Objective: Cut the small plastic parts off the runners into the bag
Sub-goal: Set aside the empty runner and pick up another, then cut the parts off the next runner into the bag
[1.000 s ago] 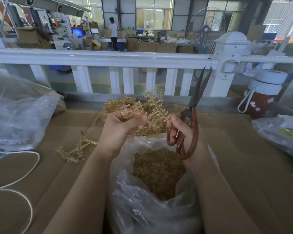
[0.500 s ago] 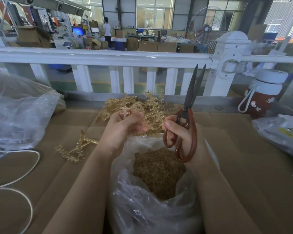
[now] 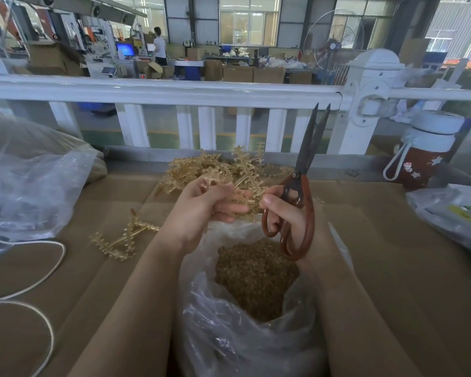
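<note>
My left hand grips a yellowish plastic runner with small parts along its branches, just above the mouth of a clear plastic bag. Loose cut parts fill the bag's bottom. My right hand holds brown-handled scissors, fingers through the loops, blades pointing up and nearly closed, right beside the runner. A pile of uncut runners lies behind my hands.
The cardboard-covered table carries bare runners at left, a big clear bag and white cord far left, a red bottle and another bag at right. A white railing stands behind.
The scissors swung more upright and their blades closed a little. My right hand drew nearer the runner, and my left fingers shifted on it.
</note>
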Tool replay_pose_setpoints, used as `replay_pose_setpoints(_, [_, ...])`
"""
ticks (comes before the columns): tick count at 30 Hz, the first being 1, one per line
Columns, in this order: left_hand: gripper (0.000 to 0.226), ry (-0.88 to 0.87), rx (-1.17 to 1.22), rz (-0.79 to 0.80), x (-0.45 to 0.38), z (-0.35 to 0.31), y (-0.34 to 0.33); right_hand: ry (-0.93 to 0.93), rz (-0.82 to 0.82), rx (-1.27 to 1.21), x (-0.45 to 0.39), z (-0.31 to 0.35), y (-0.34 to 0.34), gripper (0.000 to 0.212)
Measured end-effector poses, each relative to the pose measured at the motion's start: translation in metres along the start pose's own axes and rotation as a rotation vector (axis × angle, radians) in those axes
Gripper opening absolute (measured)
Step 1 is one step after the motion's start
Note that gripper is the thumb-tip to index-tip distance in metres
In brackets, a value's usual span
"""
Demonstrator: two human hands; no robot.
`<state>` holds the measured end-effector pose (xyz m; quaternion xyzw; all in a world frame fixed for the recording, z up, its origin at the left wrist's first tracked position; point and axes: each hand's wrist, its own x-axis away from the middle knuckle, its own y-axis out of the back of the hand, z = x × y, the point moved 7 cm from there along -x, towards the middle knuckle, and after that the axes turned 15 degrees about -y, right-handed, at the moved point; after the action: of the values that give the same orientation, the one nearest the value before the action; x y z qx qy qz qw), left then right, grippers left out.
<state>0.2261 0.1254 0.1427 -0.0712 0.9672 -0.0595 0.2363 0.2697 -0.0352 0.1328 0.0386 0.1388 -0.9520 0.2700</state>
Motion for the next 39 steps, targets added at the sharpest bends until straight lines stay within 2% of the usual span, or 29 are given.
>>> replay_pose_setpoints(4, [0.020, -0.001, 0.027, -0.015, 0.000, 0.001, 0.000, -0.014, -0.009, 0.002, 0.003, 0.001, -0.003, 0.007])
replay_pose_setpoints(9, [0.033, -0.096, -0.006, -0.076, 0.000, -0.009, 0.005, -0.041, -0.043, -0.033, 0.005, 0.002, 0.000, 0.002])
replay_pose_setpoints(12, [0.020, -0.256, -0.019, -0.094, -0.001, -0.018, 0.006, -0.059, -0.068, -0.067, 0.005, 0.000, 0.003, 0.014])
replay_pose_setpoints(14, [0.025, -0.355, -0.027, -0.082, -0.001, -0.024, 0.005, -0.099, -0.058, -0.099, 0.003, -0.004, 0.002, 0.022])
replay_pose_setpoints(17, [0.027, -0.408, -0.089, -0.070, -0.002, -0.024, 0.005, -0.124, -0.030, -0.082, 0.001, -0.005, -0.001, 0.032])
replay_pose_setpoints(21, [0.042, -0.431, -0.176, -0.040, -0.002, -0.025, 0.002, -0.083, -0.027, 0.041, 0.004, -0.001, -0.002, 0.024])
replay_pose_setpoints(24, [0.032, -0.335, -0.191, 0.042, -0.002, -0.024, -0.002, -0.067, -0.041, 0.062, 0.004, 0.000, -0.001, 0.013])
replay_pose_setpoints(26, [0.057, -0.196, -0.120, 0.124, 0.000, -0.017, -0.004, -0.061, -0.057, 0.040, 0.003, 0.001, -0.001, 0.010])
replay_pose_setpoints(29, [0.104, -0.026, 0.065, 0.131, 0.003, -0.011, -0.003, -0.031, -0.047, 0.046, 0.003, 0.003, -0.003, 0.012])
replay_pose_setpoints(32, [0.119, 0.043, 0.144, 0.137, 0.005, -0.012, -0.003, -0.028, -0.045, 0.065, 0.004, 0.003, -0.005, 0.013])
replay_pose_setpoints(34, [0.108, 0.076, -0.010, 0.163, 0.005, -0.009, -0.004, -0.035, -0.046, 0.062, 0.004, 0.003, -0.005, 0.014])
replay_pose_setpoints(35, [0.092, 0.087, -0.098, 0.187, 0.005, -0.006, -0.005, -0.036, -0.048, 0.068, 0.004, 0.003, -0.005, 0.014])
replay_pose_setpoints(38, [0.024, 0.108, -0.218, 0.327, 0.009, 0.000, -0.018, -0.043, -0.079, 0.114, 0.005, 0.003, -0.003, 0.012])
replay_pose_setpoints(39, [0.013, 0.109, -0.218, 0.351, 0.010, 0.001, -0.022, -0.044, -0.095, 0.138, 0.005, 0.002, -0.002, 0.011])
